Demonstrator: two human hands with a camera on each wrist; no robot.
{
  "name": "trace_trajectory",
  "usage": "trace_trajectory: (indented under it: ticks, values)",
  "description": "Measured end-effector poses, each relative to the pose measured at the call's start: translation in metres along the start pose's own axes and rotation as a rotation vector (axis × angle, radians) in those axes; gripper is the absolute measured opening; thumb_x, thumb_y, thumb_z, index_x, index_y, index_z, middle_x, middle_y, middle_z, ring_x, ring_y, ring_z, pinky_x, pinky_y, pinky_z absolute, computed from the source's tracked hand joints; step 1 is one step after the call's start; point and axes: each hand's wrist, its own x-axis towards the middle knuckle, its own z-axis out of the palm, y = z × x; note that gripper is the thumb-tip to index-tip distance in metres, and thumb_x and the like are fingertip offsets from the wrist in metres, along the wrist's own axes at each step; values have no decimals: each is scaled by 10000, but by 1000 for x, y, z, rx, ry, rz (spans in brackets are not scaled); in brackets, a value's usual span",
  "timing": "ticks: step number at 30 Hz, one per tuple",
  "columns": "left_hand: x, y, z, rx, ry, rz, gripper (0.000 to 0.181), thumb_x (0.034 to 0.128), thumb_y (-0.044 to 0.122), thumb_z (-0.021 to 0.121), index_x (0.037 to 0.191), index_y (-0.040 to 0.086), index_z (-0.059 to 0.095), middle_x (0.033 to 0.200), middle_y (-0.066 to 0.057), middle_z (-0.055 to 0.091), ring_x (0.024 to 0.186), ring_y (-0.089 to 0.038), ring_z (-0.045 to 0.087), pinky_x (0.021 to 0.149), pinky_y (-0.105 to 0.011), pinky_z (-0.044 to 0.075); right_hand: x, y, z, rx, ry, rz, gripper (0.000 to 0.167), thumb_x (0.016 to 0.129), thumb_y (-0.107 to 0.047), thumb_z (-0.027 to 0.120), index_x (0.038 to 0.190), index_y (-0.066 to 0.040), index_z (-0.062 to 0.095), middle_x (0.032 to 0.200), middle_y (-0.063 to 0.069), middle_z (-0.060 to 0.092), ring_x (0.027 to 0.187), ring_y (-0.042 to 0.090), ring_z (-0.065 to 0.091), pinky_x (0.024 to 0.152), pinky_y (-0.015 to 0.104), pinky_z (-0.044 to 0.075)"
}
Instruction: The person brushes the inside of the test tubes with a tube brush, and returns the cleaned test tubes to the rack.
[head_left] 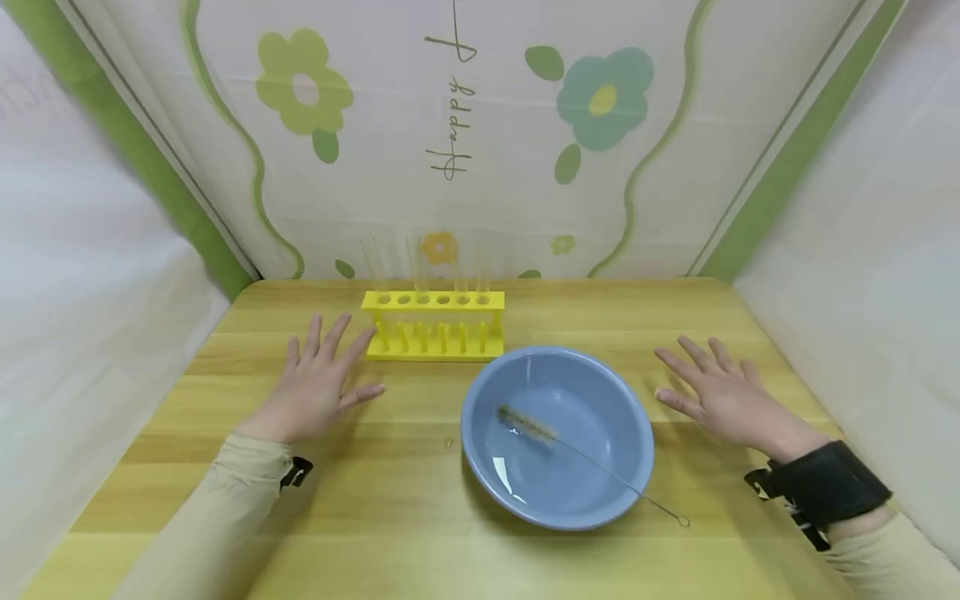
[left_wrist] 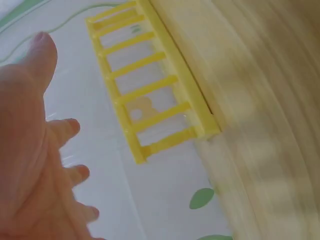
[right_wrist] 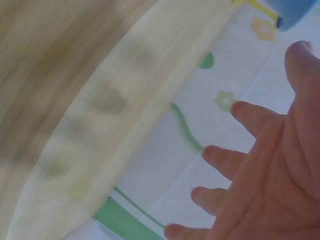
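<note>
My left hand (head_left: 313, 390) hovers with spread fingers to the left of a yellow test tube rack (head_left: 435, 302), holding nothing. Several clear glass test tubes (head_left: 418, 271) stand upright in the rack's top holes. A blue basin (head_left: 557, 358) with water in it sits right of centre. Inside the basin lies a test tube brush (head_left: 528, 425), its bristles in the water and its wire handle leaning over the rim, looped end outside. To the basin's right, my right hand (head_left: 723, 396) is spread and holds nothing. In the left wrist view the rack (left_wrist: 192, 90) appears beside the hand.
The wooden table (head_left: 375, 500) carries a small wet drop (head_left: 448, 442) left of the basin. A white flowered curtain (head_left: 495, 108) hangs behind the table's back edge, with white cloth walls (head_left: 862, 250) on both sides.
</note>
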Motion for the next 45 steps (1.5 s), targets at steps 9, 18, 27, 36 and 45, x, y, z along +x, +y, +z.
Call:
trace_trajectory:
  ticks: [9,18,27,36,45]
  values:
    - [6,15,-20,-183,577,73,249,957,144,661,1144,-16,694,1116,-183,689,933,-346,674,734,-484,572,-19,-37,-24,-37,245,-177,330,926,-308,704,1166,-83,722,987,53,739,844,275,708,686,476,566]
    - [26,10,-22,-410,475,-102,308,1011,228,587,1232,26,657,1116,-150,689,981,-296,648,729,-467,560,-51,-71,-22,-43,262,-265,270,877,-319,758,1104,-173,754,908,-107,724,730,73,671,600,330,556]
    - [73,-23,-21,-598,305,-286,635,989,484,550,1469,80,455,1375,-148,544,1287,-357,448,1007,-541,417,-69,-87,-1,13,209,-325,345,843,-384,775,1101,-157,733,766,-218,616,604,-87,499,475,202,448]
    - [105,-25,-17,-682,208,-288,629,976,443,598,1484,106,441,1353,-135,558,1245,-316,488,1004,-489,449,-82,-108,2,-49,219,-279,337,824,-395,784,1045,-146,740,610,-282,492,522,-103,427,401,218,372]
    - [118,-31,1,-679,232,-279,433,1009,307,588,1374,75,564,1240,-115,608,1139,-277,555,947,-435,494,-86,-118,0,-198,205,-171,275,797,-77,787,1054,-166,742,658,-152,585,490,-13,404,377,220,306]
